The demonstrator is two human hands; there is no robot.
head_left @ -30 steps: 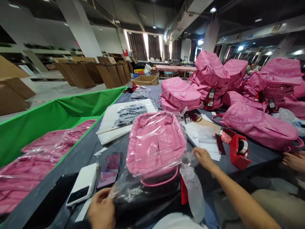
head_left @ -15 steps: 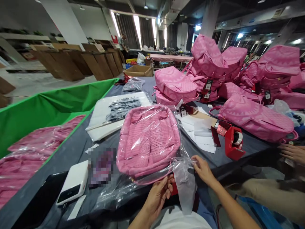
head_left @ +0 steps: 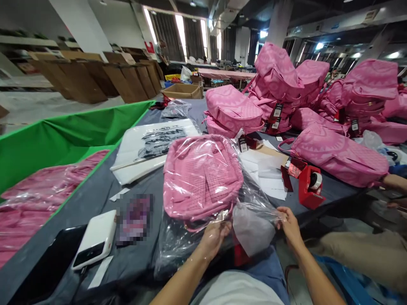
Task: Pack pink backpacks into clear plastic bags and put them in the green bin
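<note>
A pink backpack (head_left: 203, 178) lies in a clear plastic bag (head_left: 178, 250) on the table in front of me. The bag's loose end spreads past the backpack's lower edge on my side. My left hand (head_left: 216, 237) is closed at that lower edge, with clear film over the wrist; what its fingers hold is hidden. My right hand (head_left: 288, 226) pinches the right edge of the plastic bag and holds it stretched outward. Between the hands hangs a whitish translucent sheet (head_left: 254, 231), with something red (head_left: 241, 250) below it.
Pink backpacks (head_left: 280, 76) are piled at the back right. A red tape dispenser (head_left: 310, 186) and white papers (head_left: 270, 178) lie right of the bag. Printed white bags (head_left: 146, 148), a white power bank (head_left: 95, 239) and a green-lined bin (head_left: 63, 127) are left. Another person's hand (head_left: 396, 186) shows at far right.
The backpack has shifted away from me, and more of the plastic bag now spreads on my side. My right hand has moved right, drawing the bag's edge out. My left hand has moved slightly forward.
</note>
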